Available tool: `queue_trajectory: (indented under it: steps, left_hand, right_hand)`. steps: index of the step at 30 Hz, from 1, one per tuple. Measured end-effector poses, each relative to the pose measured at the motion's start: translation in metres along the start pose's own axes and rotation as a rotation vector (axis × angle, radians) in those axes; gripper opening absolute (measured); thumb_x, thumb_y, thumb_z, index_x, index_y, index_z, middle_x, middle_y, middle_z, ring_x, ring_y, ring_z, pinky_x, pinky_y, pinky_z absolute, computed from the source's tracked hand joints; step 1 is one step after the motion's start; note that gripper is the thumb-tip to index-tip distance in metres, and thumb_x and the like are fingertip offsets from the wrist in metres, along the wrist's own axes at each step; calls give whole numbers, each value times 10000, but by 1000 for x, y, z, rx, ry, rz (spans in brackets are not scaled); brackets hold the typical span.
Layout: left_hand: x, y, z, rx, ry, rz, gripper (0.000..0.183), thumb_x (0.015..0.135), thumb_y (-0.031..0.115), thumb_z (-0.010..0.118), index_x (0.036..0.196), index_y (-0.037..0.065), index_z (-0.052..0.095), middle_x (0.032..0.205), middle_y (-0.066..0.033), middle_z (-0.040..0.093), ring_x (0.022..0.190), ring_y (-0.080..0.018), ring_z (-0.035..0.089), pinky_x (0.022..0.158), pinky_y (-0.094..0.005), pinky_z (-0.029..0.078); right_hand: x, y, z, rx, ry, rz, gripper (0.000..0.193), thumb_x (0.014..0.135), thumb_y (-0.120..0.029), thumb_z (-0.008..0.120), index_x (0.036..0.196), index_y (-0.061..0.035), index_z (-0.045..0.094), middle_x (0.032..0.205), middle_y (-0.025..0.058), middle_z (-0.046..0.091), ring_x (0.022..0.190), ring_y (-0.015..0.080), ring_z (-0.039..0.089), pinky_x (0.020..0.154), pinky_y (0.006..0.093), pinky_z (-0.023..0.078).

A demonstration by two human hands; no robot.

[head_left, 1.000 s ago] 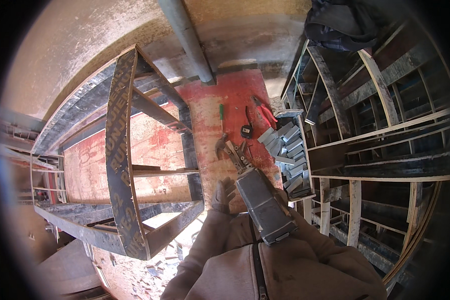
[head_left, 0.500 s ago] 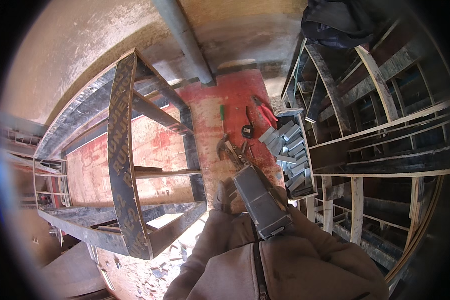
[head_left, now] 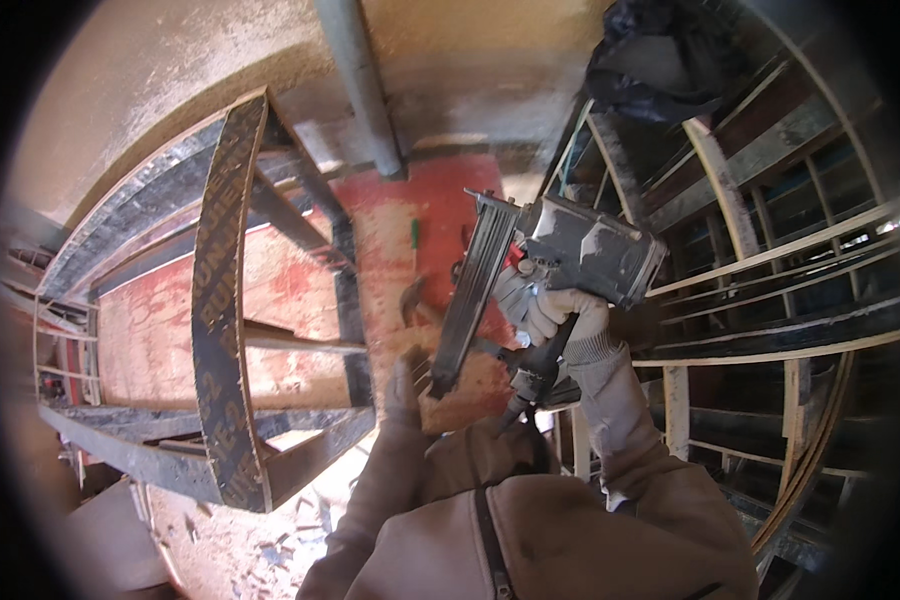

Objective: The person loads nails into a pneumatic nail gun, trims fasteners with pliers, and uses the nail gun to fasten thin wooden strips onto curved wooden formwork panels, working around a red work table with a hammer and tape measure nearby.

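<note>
My gloved right hand point(head_left: 562, 318) is wrapped round the grip of a black nail gun point(head_left: 592, 248), raised over the red board point(head_left: 450, 190) and turned on its side. The gun's long ribbed magazine point(head_left: 472, 290) slants down toward my left hand. My gloved left hand point(head_left: 404, 388) is beside the magazine's lower end, fingers stretched out and apart, with no object seen in it. Just beyond it lies a hammer point(head_left: 411, 299), partly covered by the magazine. Farther off is a screwdriver with a green handle point(head_left: 415, 234). The gun and my right arm hide the board's right side.
On the left stands a wooden frame with a curved, printed dark panel point(head_left: 222, 320). Timber racking point(head_left: 740, 360) fills the right, with a black bag point(head_left: 660, 65) on top. A grey pipe point(head_left: 360, 85) meets the board's far edge. Scraps litter the floor point(head_left: 290, 535) at lower left.
The nail gun has swung up and turned sideways in my right hand, which now shows. My left hand has shifted slightly left. The pliers, tape measure and grey blocks are now largely hidden.
</note>
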State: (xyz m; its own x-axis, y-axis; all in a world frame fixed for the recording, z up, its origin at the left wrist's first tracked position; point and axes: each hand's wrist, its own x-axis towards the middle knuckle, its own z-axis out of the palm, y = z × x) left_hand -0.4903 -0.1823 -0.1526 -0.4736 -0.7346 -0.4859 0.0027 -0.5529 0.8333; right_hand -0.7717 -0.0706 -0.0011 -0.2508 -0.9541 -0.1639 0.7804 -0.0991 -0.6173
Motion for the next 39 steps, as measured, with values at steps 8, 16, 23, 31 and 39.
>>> queue_trajectory:
  steps: [8, 16, 23, 31, 39]
  left_hand:
    - [-42, 86, 43, -275, -300, 209, 915, 983, 762, 300, 1426, -12, 508, 1240, -191, 679, 1014, -326, 723, 808, -447, 618]
    - [-73, 124, 52, -233, -181, 229, 935, 961, 780, 336, 1408, -20, 523, 1168, -195, 704, 877, -285, 739, 754, -407, 617]
    - [-76, 125, 47, -219, -193, 225, 936, 975, 763, 325, 1408, -44, 517, 1172, -206, 701, 909, -294, 734, 783, -418, 606]
    - [-70, 114, 32, -304, -238, 180, 941, 978, 755, 332, 1451, -48, 464, 1213, -232, 684, 971, -323, 728, 824, -449, 609]
    - [-71, 105, 36, 41, -53, 475, 727, 983, 450, 658, 1467, -45, 438, 1166, -176, 680, 923, -255, 727, 769, -346, 609]
  right_hand:
    - [18, -42, 21, 360, -279, -35, 504, 915, -144, 519, 1379, 48, 477, 597, -72, 301, 513, 109, 315, 543, 287, 298]
    - [25, -15, 13, 483, -233, -11, 502, 931, -170, 530, 1379, 55, 501, 624, -84, 328, 532, 85, 331, 542, 280, 298]
    - [23, -8, 17, 481, -88, 23, 243, 889, -175, 565, 1083, -29, 571, 636, -89, 340, 524, 79, 337, 537, 292, 307]
    - [25, -2, 12, 404, -210, 13, 211, 940, -201, 543, 1028, -31, 629, 599, -92, 276, 519, 89, 292, 541, 292, 277]
    - [31, 4, 6, 339, -66, 49, 448, 890, -237, 569, 599, -229, 228, 602, -70, 240, 527, 124, 274, 541, 314, 256]
